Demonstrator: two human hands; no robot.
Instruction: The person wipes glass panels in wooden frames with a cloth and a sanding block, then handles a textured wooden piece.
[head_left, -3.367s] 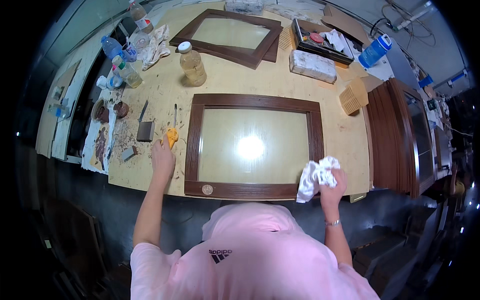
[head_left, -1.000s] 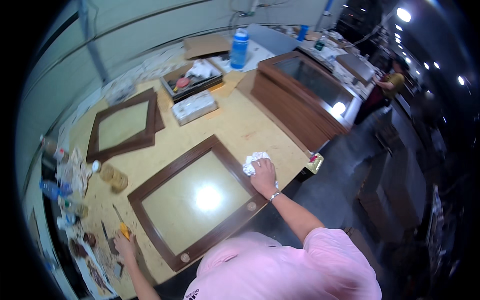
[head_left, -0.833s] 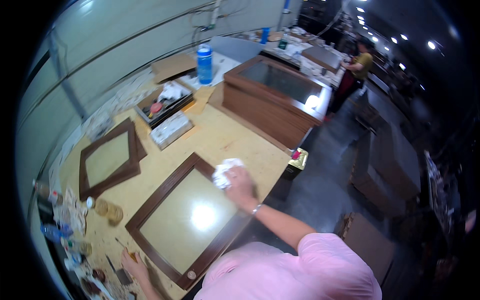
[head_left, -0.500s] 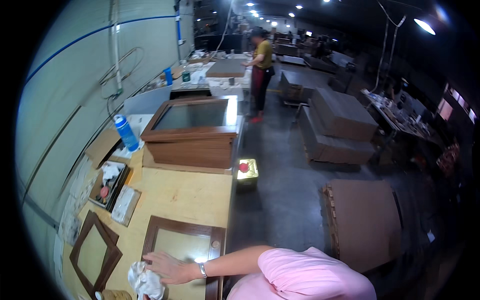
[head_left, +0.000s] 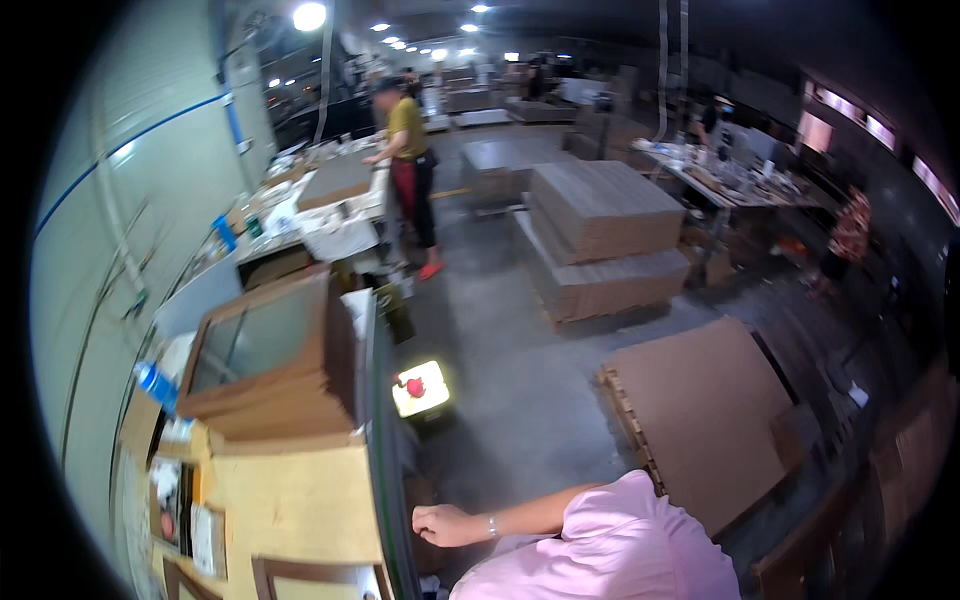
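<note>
My right hand (head_left: 446, 525), with a metal bracelet at the wrist and a pink sleeve above, hangs just right of the workbench edge. Its fingers are curled loosely closed, and nothing shows in them. My left hand is out of the picture. Nearest on the pale wooden workbench (head_left: 300, 500) lies a brown wooden frame (head_left: 262, 572), cut off by the lower edge. Left of it is the corner of another brown frame (head_left: 183, 578). Beyond them stands a stack of brown framed panels (head_left: 270, 400), the top one with a greyish inset.
A blue bottle (head_left: 155, 386) and an open box of supplies (head_left: 172, 500) sit along the wall side. On the floor stand a yellow container with a red cap (head_left: 422, 392), a brown board stack (head_left: 700, 410) and grey-brown panel stacks (head_left: 605, 215). A co-worker (head_left: 408, 150) stands at a farther table.
The view has swung right. My right hand has left the frame and the white cloth, moved off the bench past its right edge, and its fingers have curled. The cloth is out of view.
</note>
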